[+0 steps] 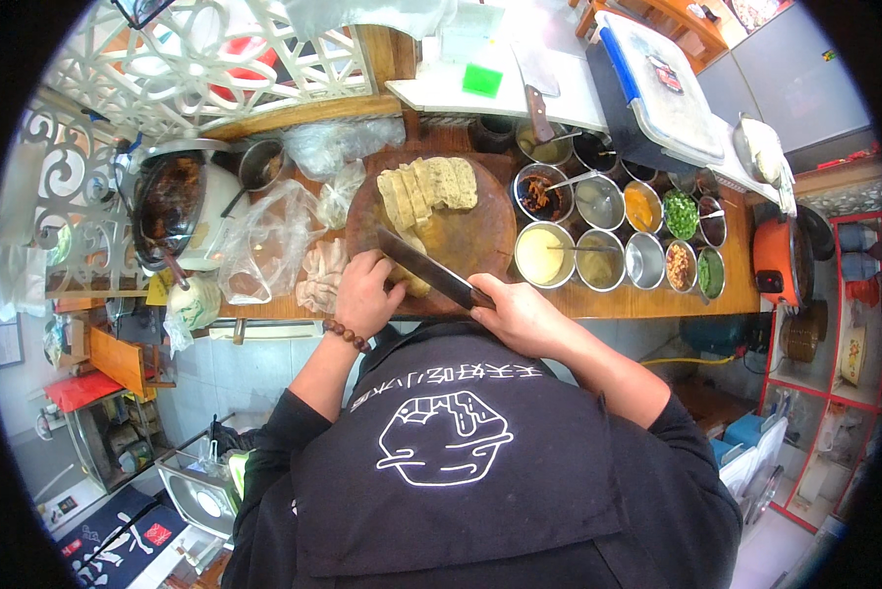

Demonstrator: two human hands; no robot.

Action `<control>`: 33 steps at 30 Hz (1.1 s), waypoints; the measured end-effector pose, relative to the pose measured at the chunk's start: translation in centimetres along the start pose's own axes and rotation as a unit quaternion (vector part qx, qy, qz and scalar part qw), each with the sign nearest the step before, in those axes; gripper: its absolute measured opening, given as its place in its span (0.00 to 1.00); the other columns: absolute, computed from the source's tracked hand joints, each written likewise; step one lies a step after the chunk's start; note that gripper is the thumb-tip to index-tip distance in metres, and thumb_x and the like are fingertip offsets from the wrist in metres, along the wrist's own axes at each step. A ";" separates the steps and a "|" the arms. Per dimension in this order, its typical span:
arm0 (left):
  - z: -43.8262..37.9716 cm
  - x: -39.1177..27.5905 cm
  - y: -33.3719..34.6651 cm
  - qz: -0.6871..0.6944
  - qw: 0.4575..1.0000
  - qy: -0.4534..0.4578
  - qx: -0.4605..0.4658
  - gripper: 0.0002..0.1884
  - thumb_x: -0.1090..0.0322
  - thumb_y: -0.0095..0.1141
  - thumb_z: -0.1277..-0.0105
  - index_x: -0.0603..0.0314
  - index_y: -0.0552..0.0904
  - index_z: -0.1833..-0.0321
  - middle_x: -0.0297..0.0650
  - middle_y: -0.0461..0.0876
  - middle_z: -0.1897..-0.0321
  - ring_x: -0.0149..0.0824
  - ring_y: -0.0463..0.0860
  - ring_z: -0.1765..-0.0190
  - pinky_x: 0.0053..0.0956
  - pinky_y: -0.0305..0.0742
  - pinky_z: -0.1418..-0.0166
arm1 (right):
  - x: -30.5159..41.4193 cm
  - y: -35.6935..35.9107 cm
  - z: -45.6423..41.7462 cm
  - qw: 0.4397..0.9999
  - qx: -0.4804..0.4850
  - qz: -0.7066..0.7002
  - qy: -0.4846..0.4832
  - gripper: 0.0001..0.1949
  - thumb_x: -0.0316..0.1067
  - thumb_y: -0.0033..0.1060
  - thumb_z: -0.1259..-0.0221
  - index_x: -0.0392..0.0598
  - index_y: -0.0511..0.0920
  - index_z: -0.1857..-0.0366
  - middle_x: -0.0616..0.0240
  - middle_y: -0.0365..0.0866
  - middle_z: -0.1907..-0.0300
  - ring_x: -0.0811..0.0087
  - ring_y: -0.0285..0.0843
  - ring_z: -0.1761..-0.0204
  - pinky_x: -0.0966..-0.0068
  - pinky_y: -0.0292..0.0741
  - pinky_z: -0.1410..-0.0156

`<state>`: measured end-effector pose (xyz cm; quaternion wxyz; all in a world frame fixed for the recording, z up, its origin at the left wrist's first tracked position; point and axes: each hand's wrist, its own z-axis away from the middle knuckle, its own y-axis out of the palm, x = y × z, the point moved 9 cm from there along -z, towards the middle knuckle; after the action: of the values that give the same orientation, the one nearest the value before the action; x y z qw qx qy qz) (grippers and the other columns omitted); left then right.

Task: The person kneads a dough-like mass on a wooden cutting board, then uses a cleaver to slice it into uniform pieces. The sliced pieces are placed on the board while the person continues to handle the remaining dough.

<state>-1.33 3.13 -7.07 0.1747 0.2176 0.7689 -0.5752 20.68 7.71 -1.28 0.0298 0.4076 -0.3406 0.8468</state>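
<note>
My right hand (518, 309) grips the handle of a broad-bladed kitchen knife (430, 271), its blade slanting up and left over a round wooden chopping board (485, 239). Close under the blade, my left hand (373, 291) rests bent-fingered on a yellowish spongy food piece (414, 284) at the board's near left edge; the fingers partly hide it. Farther back on the board lies a row of thick slices of the same-looking food (430, 190). Another strip (411, 239) runs from the row down towards the blade.
Right of the board stand several metal bowls of sauces and toppings, one holding chopped green onion (681, 213). To the left lie a crumpled cloth (324, 274), a clear plastic bag (270, 243) and a large pot (179, 199). A cleaver (537, 88) lies on the white shelf behind.
</note>
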 end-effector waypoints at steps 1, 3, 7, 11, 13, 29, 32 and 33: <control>-0.1 0.0 0.0 0.000 1.000 -0.003 0.009 0.18 0.66 0.78 0.42 0.65 0.88 0.51 0.52 0.86 0.47 0.58 0.84 0.41 0.49 0.81 0.35 | 0.0 0.0 -0.1 1.000 0.002 0.000 0.002 0.21 0.39 0.65 0.23 0.42 0.74 0.33 0.36 0.90 0.50 0.35 0.88 0.43 0.44 0.82 0.39; -0.1 0.1 0.2 0.000 1.000 -0.001 0.016 0.18 0.67 0.78 0.43 0.66 0.88 0.51 0.52 0.86 0.48 0.58 0.84 0.41 0.49 0.81 0.35 | 0.1 0.4 -0.6 1.000 0.004 -0.002 0.002 0.20 0.39 0.64 0.22 0.42 0.73 0.35 0.35 0.90 0.51 0.34 0.88 0.44 0.43 0.82 0.40; 0.0 0.1 0.1 0.003 1.000 0.011 0.011 0.18 0.67 0.77 0.42 0.66 0.88 0.51 0.51 0.86 0.48 0.58 0.84 0.41 0.49 0.80 0.35 | 0.5 1.5 -3.0 1.000 -0.005 -0.001 -0.021 0.18 0.38 0.62 0.21 0.42 0.72 0.37 0.34 0.89 0.53 0.33 0.88 0.45 0.42 0.81 0.40; 0.2 0.3 0.4 -0.007 1.000 0.024 0.005 0.17 0.67 0.77 0.41 0.65 0.88 0.51 0.50 0.86 0.47 0.57 0.83 0.41 0.48 0.80 0.35 | 0.7 1.7 -3.4 1.000 0.014 0.010 -0.005 0.17 0.38 0.61 0.21 0.41 0.71 0.39 0.34 0.89 0.54 0.32 0.88 0.46 0.41 0.81 0.41; 0.4 0.3 0.6 -0.010 1.000 0.023 0.006 0.17 0.66 0.77 0.41 0.65 0.88 0.51 0.50 0.86 0.46 0.57 0.83 0.41 0.48 0.80 0.34 | 0.4 1.4 -2.4 0.999 0.029 0.002 0.019 0.16 0.38 0.61 0.20 0.40 0.71 0.40 0.34 0.90 0.55 0.31 0.88 0.47 0.41 0.81 0.42; 0.7 0.3 0.6 0.001 1.000 0.024 -0.001 0.16 0.68 0.77 0.40 0.66 0.88 0.51 0.50 0.86 0.48 0.58 0.84 0.41 0.49 0.79 0.34 | -0.7 4.5 -3.2 0.999 0.026 0.011 -0.026 0.14 0.37 0.60 0.21 0.42 0.68 0.45 0.34 0.89 0.59 0.30 0.87 0.50 0.38 0.81 0.45; 0.6 0.0 0.6 -0.001 1.000 0.028 -0.003 0.16 0.68 0.77 0.40 0.66 0.88 0.51 0.50 0.86 0.48 0.57 0.83 0.41 0.49 0.79 0.34 | -0.9 5.6 -5.2 1.000 0.005 0.005 -0.024 0.14 0.37 0.59 0.21 0.41 0.68 0.45 0.33 0.89 0.59 0.30 0.87 0.50 0.38 0.81 0.44; 0.7 0.1 0.5 -0.002 1.000 0.025 -0.001 0.16 0.68 0.77 0.40 0.66 0.88 0.51 0.51 0.86 0.47 0.57 0.83 0.41 0.49 0.79 0.34 | -0.7 5.7 -5.4 1.000 0.006 0.005 -0.022 0.14 0.37 0.60 0.21 0.41 0.68 0.45 0.33 0.89 0.59 0.30 0.88 0.50 0.38 0.81 0.44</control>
<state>-1.11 2.61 -7.76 0.1540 0.2302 0.7741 -0.5692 15.66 6.73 -7.30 0.0159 0.4245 -0.3378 0.8399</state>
